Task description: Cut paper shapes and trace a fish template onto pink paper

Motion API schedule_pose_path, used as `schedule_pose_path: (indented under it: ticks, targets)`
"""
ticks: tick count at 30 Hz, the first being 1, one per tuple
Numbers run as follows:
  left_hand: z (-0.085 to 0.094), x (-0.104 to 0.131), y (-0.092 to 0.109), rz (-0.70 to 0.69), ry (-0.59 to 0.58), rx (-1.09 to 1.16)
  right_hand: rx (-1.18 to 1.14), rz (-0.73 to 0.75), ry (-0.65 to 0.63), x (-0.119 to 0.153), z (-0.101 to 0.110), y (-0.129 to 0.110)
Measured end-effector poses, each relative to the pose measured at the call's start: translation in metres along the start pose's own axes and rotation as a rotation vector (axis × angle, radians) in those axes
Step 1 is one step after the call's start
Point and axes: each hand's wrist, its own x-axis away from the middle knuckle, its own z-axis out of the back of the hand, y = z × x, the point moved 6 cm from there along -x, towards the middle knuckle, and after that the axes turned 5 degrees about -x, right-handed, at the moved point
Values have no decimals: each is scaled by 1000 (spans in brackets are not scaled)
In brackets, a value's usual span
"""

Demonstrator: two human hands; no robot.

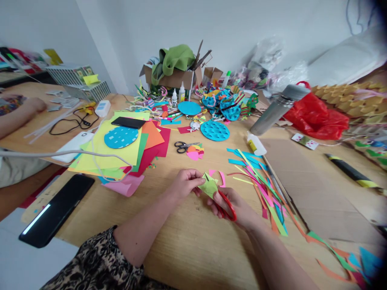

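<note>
A small piece of light green paper [209, 185] is pinched in my left hand [190, 182] over the front middle of the table. My right hand [231, 205] is closed around red-handled scissors [229, 206], whose blades are mostly hidden by the paper. Just behind the paper lies a curved pink paper scrap [222, 178]. Farther back are black-handled scissors [183, 147], beside a little pile of pink, orange and yellow paper cut-outs [196, 153].
To the left are stacked coloured sheets [119, 151] and phones [57, 209]. Paper strips [269, 189], a glue bottle [256, 145], a steel flask [273, 110] and cardboard [314, 193] lie right. A box [184, 78] stands behind. Another person's hand [34, 105] rests at far left.
</note>
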Motion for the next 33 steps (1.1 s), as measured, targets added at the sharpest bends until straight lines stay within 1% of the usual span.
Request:
schedule_pose_path:
  ticks: [8, 16, 24, 33]
  targets:
    - [0, 0, -1, 11, 1, 16, -7, 10, -2, 0, -1, -1]
    - [2, -1, -1, 29, 55, 26, -22, 2, 9, -1, -1, 0]
    - [0, 0, 0, 24, 39, 14, 17, 9, -29, 0, -2, -1]
    - [1, -1, 0, 37, 41, 15, 25, 24, -30, -1, -2, -2]
